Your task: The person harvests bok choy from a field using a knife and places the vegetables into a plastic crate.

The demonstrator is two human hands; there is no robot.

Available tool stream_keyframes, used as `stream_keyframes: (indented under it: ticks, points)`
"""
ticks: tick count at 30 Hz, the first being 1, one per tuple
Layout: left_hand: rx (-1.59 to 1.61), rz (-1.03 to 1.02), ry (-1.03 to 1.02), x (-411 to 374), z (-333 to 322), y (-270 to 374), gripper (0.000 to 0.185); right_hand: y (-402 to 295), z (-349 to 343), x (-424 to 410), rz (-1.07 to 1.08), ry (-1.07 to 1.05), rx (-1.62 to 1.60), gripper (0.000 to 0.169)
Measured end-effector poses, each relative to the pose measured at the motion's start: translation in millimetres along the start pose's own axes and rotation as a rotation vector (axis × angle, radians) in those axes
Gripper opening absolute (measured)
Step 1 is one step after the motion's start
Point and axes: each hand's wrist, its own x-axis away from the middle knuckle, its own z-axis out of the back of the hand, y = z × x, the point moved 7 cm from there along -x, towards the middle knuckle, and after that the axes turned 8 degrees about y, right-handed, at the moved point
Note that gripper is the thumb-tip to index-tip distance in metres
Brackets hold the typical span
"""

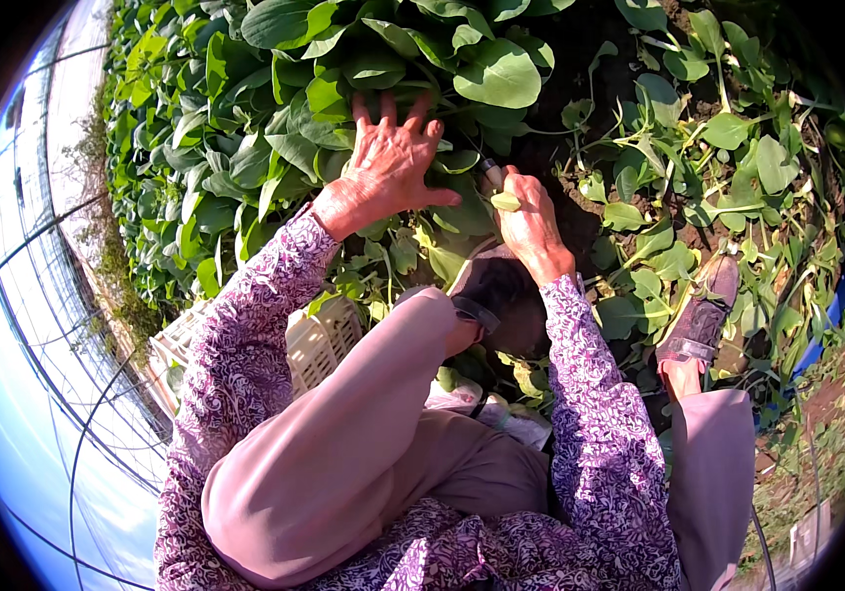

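My left hand (396, 159) is spread, palm down, over the leafy green plants (293, 148), its fingertips partly among the broad leaves. To its right, my right hand (529, 221) is closed round the handle of a small hand tool (494, 172); a dark collar shows near its front end. The tool's blade is largely hidden by leaves and shadow, so its exact kind cannot be told. A pale yellow-green piece (505, 202), perhaps a leaf stalk or the handle's end, shows at my right fist.
Cut or loose leaves (677, 258) lie over dark soil on the right. My shoes (699, 310) rest among the plants. A cream plastic crate (325, 340) stands behind my left forearm, and plastic bags (511, 421) lie below my bent knee. Hoops and sheeting (45, 221) line the left.
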Motion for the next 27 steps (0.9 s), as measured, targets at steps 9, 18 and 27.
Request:
stream_keyframes:
  ticks: [9, 18, 27]
  points:
    - [0.012, -0.010, 0.082, 4, -8, 5, 0.087, 1, 66, 25, 0.130, -0.128, 0.304, 0.018]
    - [-0.045, -0.055, 0.219, 27, -8, -73, 0.069, -14, -7, -9, 0.061, 0.059, -0.215, 0.019]
    - [0.029, -0.088, 0.256, 29, -21, -97, 0.064, 2, -60, -13, -0.151, -0.035, -0.160, 0.021]
